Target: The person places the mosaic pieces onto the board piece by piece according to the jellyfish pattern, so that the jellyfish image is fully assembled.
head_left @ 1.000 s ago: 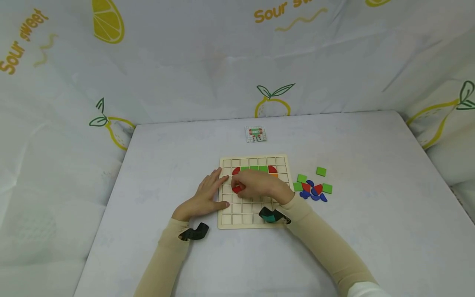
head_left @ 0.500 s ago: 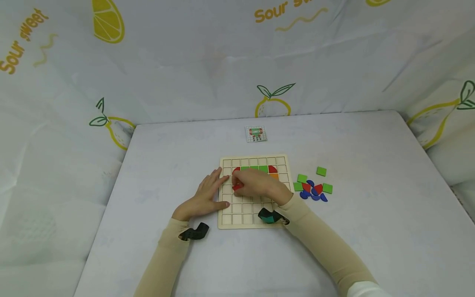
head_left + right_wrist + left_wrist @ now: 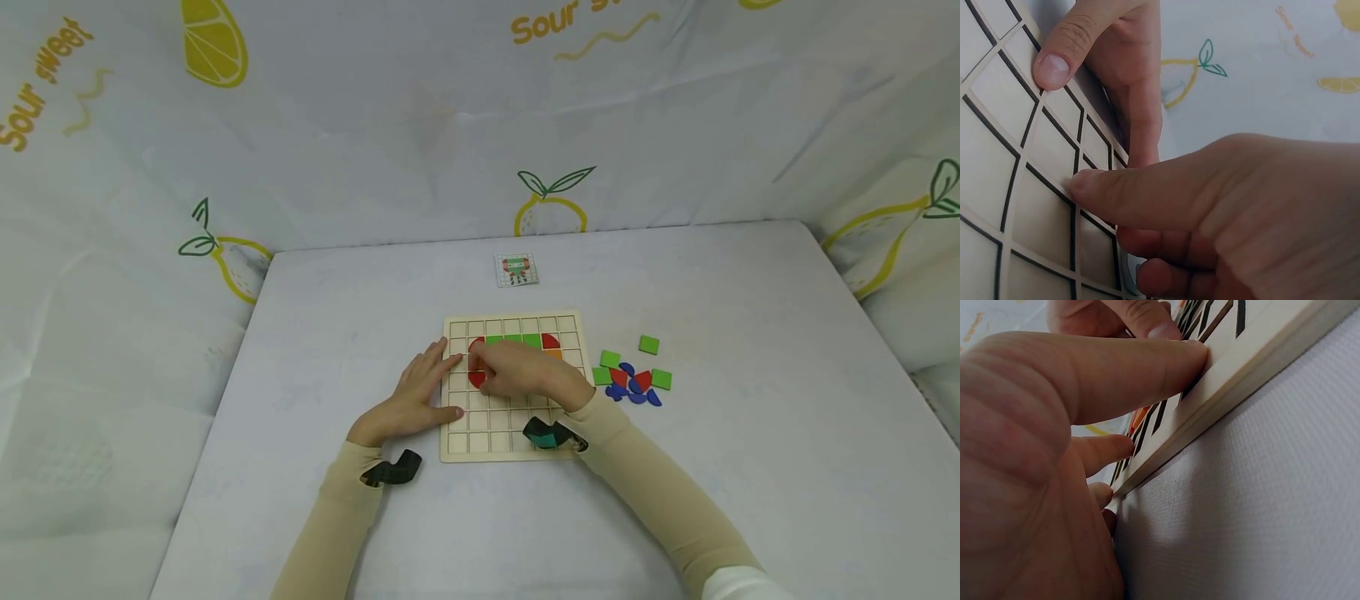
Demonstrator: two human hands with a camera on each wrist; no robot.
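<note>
A wooden grid board (image 3: 480,445) lies on the table in the head view. My left hand (image 3: 416,400) rests spread at its left edge; in the left wrist view the thumb (image 3: 1147,369) lies on the border. My right hand (image 3: 517,368) is over the board with curled fingers, holding a red quarter-circle tile (image 3: 477,380) at a cell in the left part of the pattern. Above it runs a row with a red quarter-circle at each end and green square tiles (image 3: 532,341) between. An orange tile (image 3: 553,354) shows at the right; the hand hides the pattern's middle.
Right of the board lie loose tiles: several green squares (image 3: 662,379), red quarter-circles (image 3: 642,382) and blue pieces (image 3: 637,398). A pattern card (image 3: 517,270) lies behind the board. White cloth with lemon prints hangs behind the table.
The red tile, tilted in the right fingers half a second ago, now lies flatter at its cell. The right hand has shifted only slightly; the left hand stays in place.
</note>
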